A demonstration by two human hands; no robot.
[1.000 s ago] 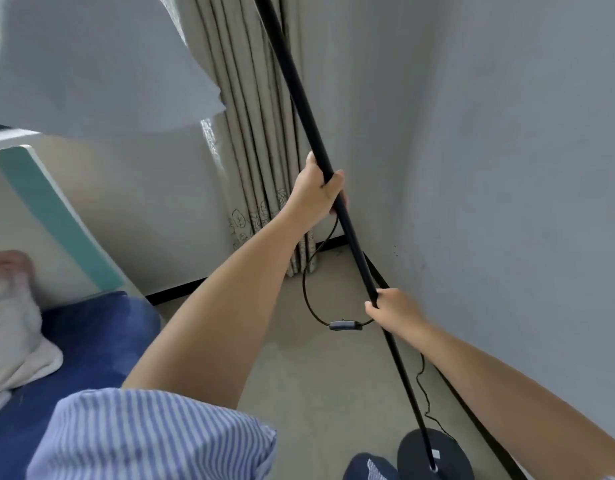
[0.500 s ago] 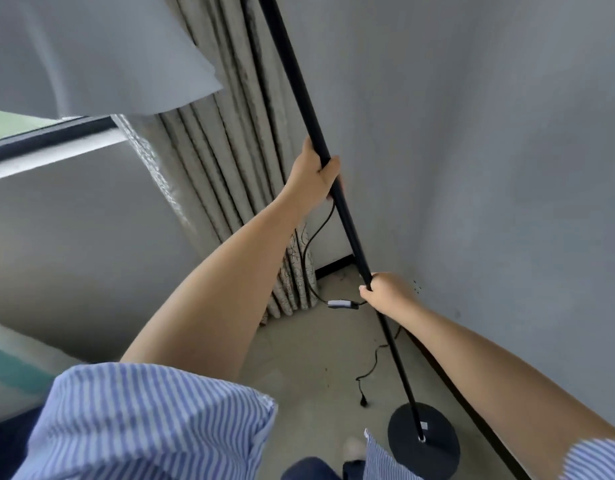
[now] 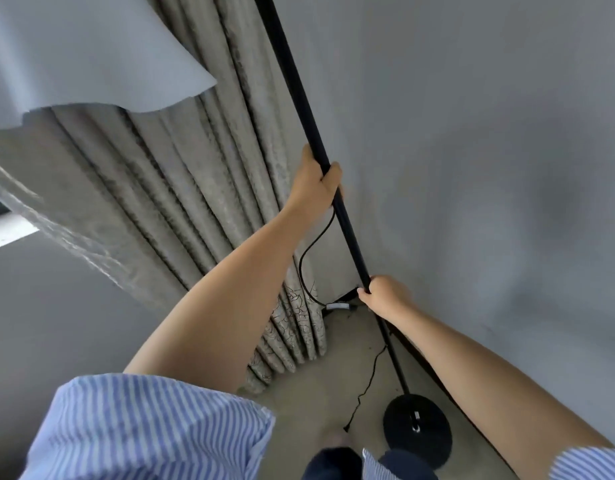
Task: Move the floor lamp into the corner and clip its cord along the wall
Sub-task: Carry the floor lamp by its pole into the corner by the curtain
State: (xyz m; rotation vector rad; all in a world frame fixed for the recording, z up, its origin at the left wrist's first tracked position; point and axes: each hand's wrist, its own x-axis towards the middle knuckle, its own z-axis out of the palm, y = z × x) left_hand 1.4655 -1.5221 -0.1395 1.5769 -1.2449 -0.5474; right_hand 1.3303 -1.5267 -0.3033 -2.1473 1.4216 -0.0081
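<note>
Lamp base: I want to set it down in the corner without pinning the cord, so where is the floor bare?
Bare floor lies between the curtain hem and the baseboard, up toward the corner. Nearer the person it is crowded: the cord trails across the floor just left of the lamp base, its plug end lying loose. Both the left hand and right hand grip the pole.

We see soft, even daylight, brightest at the window sill [image 3: 11, 230] far left of the fingers [image 3: 334, 174]. The wall [image 3: 489, 168] right of them carries faint mottled shadows. Wide-angle distortion bends the curtain [image 3: 195, 188] and edges; the sleeve [image 3: 143, 431] below blurs slightly.
</note>
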